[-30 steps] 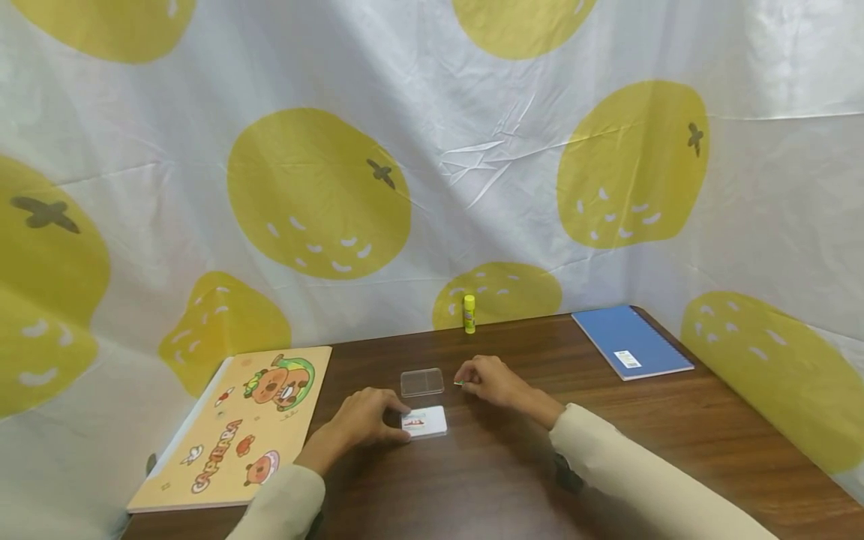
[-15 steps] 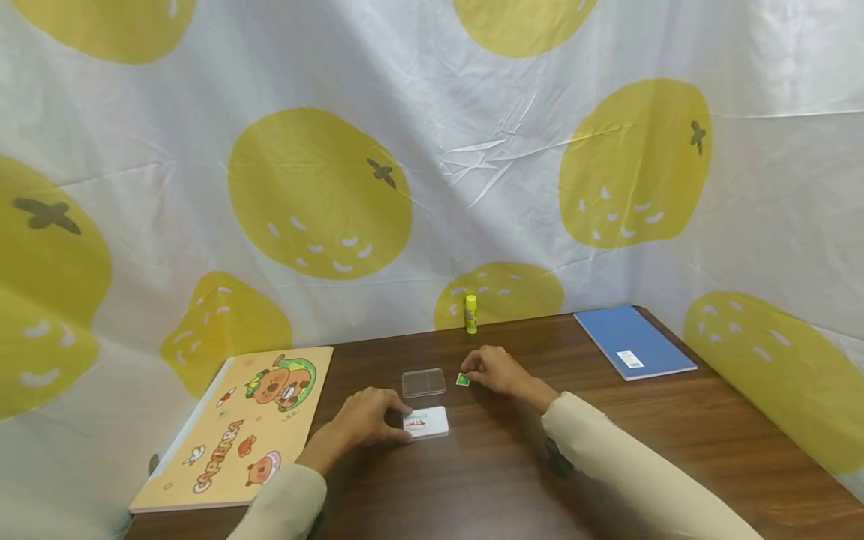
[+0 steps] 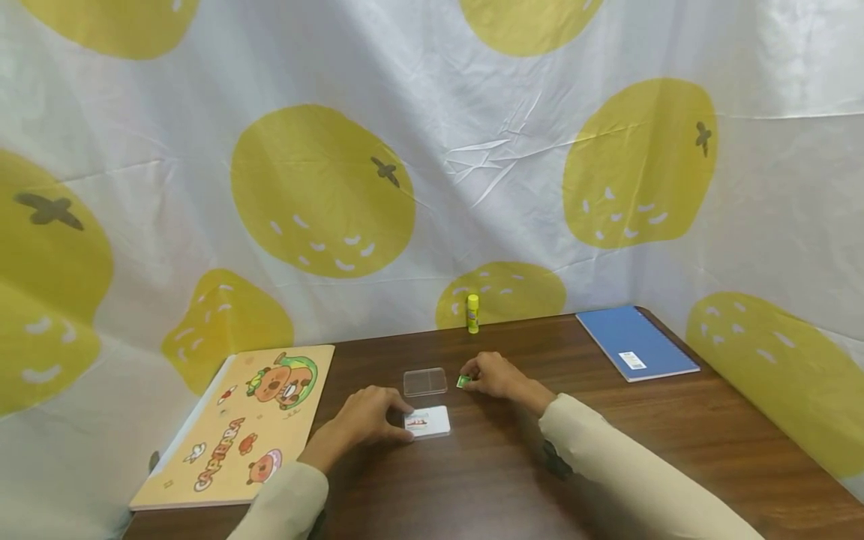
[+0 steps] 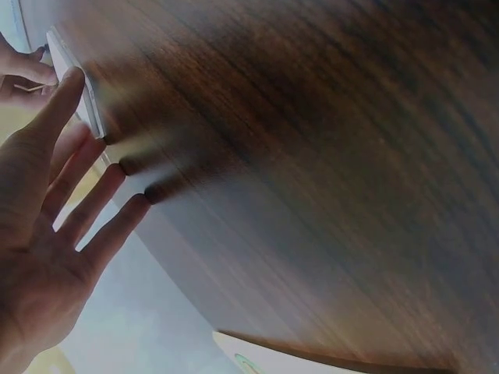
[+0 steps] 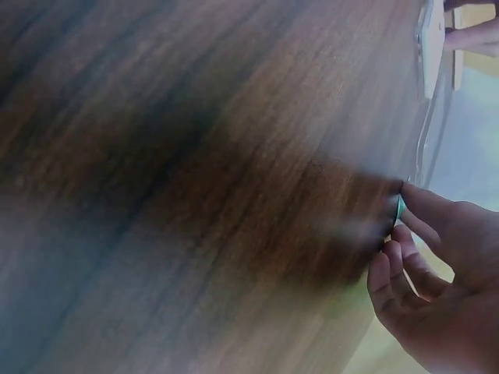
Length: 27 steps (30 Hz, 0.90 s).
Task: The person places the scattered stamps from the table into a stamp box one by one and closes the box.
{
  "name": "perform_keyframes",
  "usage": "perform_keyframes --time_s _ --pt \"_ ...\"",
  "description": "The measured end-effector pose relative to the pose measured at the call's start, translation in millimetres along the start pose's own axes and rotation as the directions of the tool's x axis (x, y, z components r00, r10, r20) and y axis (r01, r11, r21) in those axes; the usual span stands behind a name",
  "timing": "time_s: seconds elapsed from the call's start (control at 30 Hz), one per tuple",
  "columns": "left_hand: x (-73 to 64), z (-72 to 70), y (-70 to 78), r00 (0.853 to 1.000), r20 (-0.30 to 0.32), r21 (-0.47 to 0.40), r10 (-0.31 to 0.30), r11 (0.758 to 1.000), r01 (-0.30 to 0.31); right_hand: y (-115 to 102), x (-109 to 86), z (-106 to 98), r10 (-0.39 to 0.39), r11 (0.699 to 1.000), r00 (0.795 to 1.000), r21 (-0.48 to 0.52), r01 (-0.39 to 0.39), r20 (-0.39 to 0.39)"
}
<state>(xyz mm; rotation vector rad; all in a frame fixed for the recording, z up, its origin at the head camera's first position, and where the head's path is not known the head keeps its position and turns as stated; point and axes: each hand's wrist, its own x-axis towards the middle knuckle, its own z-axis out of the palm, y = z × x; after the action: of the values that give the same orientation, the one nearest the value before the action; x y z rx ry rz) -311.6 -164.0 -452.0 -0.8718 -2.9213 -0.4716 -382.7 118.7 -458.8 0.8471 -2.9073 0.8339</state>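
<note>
My left hand holds the left end of a shallow clear plastic case between thumb and index finger. White cards, the top one with a red print, fill the case. In the left wrist view the other fingers stretch out with their tips at the table. My right hand pinches a small green square with a pale border, like a stamp, low over the table. The right wrist view shows only a green sliver of it between thumb and fingers. Between the hands and farther back lies a clear plastic lid.
A yellow glue stick stands at the table's back edge. To the right lies a blue spiral notebook, and a capybara-printed board lies at the left. A fruit-printed curtain surrounds the brown table.
The green square, mostly hidden in my right fingers a second ago, came to show its face. The right hand shifted slightly back, then slightly forward again. My left hand stays on the case.
</note>
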Motion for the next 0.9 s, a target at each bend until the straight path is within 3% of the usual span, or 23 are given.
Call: perform_keyframes --time_s 0.43,0.9 --pt "1.2 -2.9 0.7 1.000 -0.008 -0.006 -0.004 1.000 0.004 -7 -13.3 -2 -0.126 0.990 0.991 -0.057 0.129 0.052" --pt "1.1 1.0 0.3 1.000 0.006 -0.010 -0.017 1.000 0.017 -12 -26.1 -1 -0.173 0.983 0.984 -0.046 0.176 0.050"
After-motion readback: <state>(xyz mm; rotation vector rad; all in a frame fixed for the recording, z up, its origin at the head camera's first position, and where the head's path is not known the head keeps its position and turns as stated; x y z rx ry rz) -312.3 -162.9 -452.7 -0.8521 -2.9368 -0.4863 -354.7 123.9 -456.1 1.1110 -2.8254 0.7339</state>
